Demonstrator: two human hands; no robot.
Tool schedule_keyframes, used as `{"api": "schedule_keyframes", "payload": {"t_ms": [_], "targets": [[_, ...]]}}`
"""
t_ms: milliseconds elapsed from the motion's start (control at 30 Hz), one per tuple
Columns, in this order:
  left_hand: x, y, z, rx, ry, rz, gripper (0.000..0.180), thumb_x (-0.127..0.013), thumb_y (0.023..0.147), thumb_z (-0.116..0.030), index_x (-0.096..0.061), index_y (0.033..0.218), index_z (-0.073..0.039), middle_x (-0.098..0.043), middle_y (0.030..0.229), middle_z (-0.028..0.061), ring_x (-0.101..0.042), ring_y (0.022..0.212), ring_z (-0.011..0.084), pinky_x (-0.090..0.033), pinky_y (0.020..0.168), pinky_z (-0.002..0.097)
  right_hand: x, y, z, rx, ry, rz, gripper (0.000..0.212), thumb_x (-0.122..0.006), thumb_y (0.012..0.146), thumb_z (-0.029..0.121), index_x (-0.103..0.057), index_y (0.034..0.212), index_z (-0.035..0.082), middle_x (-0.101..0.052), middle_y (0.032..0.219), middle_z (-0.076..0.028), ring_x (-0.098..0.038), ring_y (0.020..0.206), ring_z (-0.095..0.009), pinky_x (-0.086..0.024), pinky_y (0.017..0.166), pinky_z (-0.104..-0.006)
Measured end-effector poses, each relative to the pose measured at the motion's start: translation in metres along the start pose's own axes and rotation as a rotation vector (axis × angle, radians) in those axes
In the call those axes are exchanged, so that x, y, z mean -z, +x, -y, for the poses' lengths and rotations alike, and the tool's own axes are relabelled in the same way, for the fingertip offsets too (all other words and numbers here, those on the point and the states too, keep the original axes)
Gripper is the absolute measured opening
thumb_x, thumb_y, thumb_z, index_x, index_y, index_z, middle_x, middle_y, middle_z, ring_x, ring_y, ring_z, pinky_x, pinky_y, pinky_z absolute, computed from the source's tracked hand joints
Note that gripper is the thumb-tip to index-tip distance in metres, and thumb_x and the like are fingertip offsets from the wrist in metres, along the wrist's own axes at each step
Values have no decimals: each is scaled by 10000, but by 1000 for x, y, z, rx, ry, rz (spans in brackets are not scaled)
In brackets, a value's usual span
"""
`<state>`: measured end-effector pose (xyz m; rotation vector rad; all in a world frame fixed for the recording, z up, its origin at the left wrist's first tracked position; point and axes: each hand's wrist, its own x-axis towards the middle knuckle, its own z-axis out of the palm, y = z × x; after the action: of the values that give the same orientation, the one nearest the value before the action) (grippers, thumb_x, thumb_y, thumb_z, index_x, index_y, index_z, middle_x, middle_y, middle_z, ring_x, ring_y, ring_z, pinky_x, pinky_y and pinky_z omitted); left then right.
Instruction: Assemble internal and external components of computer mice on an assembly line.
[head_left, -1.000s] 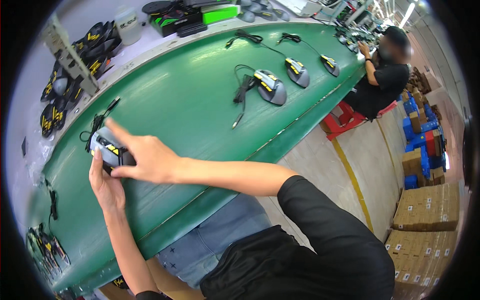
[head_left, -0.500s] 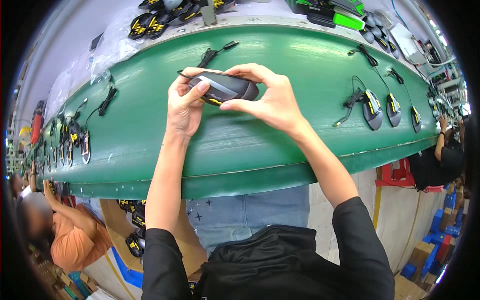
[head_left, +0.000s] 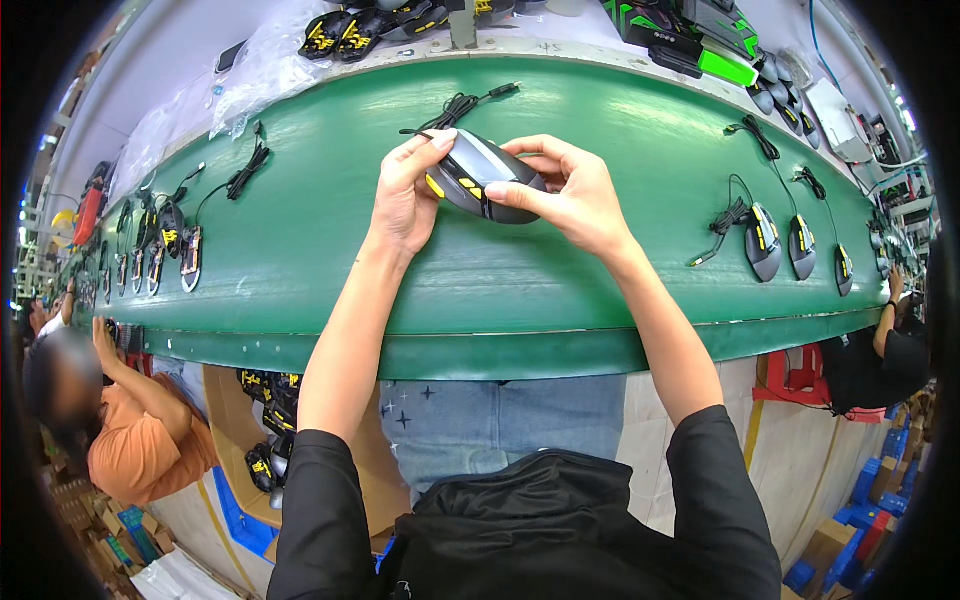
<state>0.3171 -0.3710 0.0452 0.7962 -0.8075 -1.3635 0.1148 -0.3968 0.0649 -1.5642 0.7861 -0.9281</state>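
Between both hands, above the green belt [head_left: 480, 290], I hold a dark grey computer mouse [head_left: 478, 165] with yellow side buttons and a light grey stripe. My left hand [head_left: 408, 190] grips its left end, thumb on the upper edge. My right hand [head_left: 570, 190] is closed round the right end, its thumb by the yellow buttons and its fingers behind. The mouse is tilted, its buttoned side toward me. Its bundled black cable [head_left: 455, 112] lies on the belt just beyond, with the plug pointing right.
Finished-looking mice [head_left: 763, 243] with coiled cables lie at the right. Opened mouse parts [head_left: 191, 260] line the left. Mouse shells [head_left: 357, 38] and clear plastic bags [head_left: 262, 85] rest on the far ledge. Below the belt stands a carton [head_left: 232, 425] of shells. Co-workers sit at both sides.
The mouse has been turned so its yellow buttons and striped top show more. My left thumb has moved up to its upper edge. The view has shifted slightly.
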Motion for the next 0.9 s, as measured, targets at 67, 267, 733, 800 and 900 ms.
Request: {"api": "schedule_keyframes", "payload": {"t_ms": [67,267,733,800,900], "targets": [[-3,1,2,19,23,-6,213,-662,891,-210,-672,1000,-27,-657,897,21,-589,780,82,-440,684,211,2,0,-8,10,-18,-8,507,-841,726,266,-649,1093,-27,-726,958,-149,-682,844,-141,-536,769,-275],[-8,17,19,50,157,-67,158,-713,854,-163,-673,950,-43,-648,883,20,-593,826,86,-463,757,233,14,6,-26,-94,-176,-40,531,-833,704,333,-687,1036,-55,-713,967,-194,-694,902,-235,-531,824,-322],[-21,8,27,299,28,85,256,-667,906,-298,-660,977,-52,-672,901,38,-648,802,117,-532,714,275,17,-48,-10,-194,-4,-119,352,-665,924,167,-604,1175,-72,-666,990,-50,-588,857,-76,-456,783,-215],[-14,4,24,291,63,165,333,-664,907,-290,-648,1065,2,-685,974,101,-685,857,178,-570,750,298,32,-53,-13,-258,9,-129,412,-666,928,270,-614,1172,-58,-673,1002,-62,-613,847,-91,-489,771,-249],[-17,3,30,274,115,302,386,-673,895,-250,-617,1127,54,-684,1004,169,-705,829,234,-590,733,308,69,-66,-19,-274,-69,-279,420,-629,938,374,-645,1146,9,-679,969,-17,-623,773,-72,-481,663,-226]]}}
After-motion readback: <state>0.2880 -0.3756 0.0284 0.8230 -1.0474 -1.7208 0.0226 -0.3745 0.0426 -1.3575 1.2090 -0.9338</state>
